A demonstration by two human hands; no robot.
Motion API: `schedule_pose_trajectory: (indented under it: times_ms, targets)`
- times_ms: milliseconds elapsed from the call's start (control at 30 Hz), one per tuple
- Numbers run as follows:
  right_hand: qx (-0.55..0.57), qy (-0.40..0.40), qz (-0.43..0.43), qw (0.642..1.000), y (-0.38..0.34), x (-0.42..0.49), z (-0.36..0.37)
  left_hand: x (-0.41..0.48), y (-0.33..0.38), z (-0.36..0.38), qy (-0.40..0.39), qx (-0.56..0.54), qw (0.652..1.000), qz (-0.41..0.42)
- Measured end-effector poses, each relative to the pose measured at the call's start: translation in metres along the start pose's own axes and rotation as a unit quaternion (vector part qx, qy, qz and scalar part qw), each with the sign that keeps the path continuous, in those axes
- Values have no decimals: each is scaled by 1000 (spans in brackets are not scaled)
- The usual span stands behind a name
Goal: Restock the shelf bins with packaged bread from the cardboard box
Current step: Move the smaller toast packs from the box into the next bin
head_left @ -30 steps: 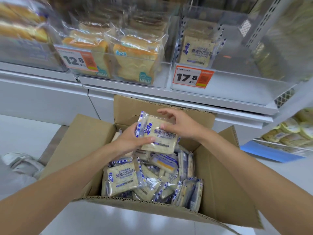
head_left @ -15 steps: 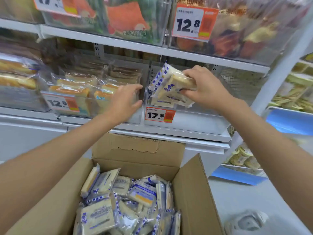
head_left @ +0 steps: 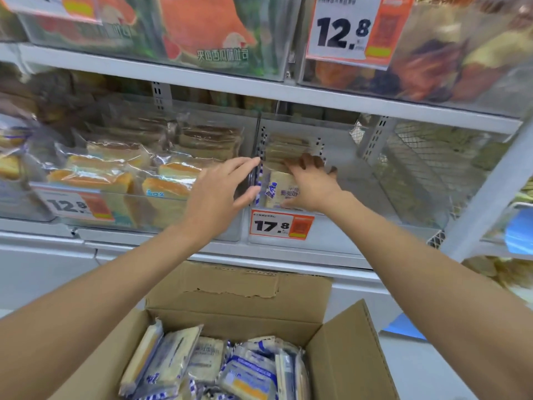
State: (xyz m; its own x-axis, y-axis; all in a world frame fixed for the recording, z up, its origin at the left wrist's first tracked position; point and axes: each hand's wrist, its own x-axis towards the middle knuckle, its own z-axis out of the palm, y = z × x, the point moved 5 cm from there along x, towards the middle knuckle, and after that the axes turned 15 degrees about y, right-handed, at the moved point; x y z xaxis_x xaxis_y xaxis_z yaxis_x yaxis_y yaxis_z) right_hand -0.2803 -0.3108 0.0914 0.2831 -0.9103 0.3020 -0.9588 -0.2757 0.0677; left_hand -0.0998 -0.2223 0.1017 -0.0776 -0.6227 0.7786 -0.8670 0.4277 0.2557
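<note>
A blue-and-white bread pack (head_left: 278, 189) stands upright at the front left of the clear shelf bin (head_left: 349, 229) marked 17.8. My right hand (head_left: 313, 181) reaches into that bin and grips the pack, fingers curled over its top and thumb low on its front. More packs of the same kind stand behind it. My left hand (head_left: 222, 192) hovers with straight fingers just left of the bin's dividing wall, holding nothing. Below, the open cardboard box (head_left: 239, 287) holds several more bread packs (head_left: 202, 362).
The neighbouring bin (head_left: 95, 207), marked 12.8, is full of yellow sliced loaves. The shelf above carries bins of orange and green packets (head_left: 202, 39). The right part of the 17.8 bin is bare, with a mesh panel (head_left: 427, 157) behind. Blue trays (head_left: 519, 229) sit at the far right.
My right hand carried the pack from the box up into the 17.8 bin and set it down at the front. My left hand let go of it and moved up beside the bin.
</note>
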Motion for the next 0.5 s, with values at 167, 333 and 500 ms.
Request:
schedule_pose_trajectory:
  times_ms: [167, 333, 500]
  targets:
    - [-31, 31, -13, 999, -4, 4, 2, -2, -2, 2, 2, 4, 1000, -4]
    - [23, -2, -14, 1000, 0, 2, -5, -1, -2, 3, -13, -7, 1000, -3]
    - [174, 151, 28, 973, -9, -31, -48, -4, 9, -20, 108, -10, 994, -6]
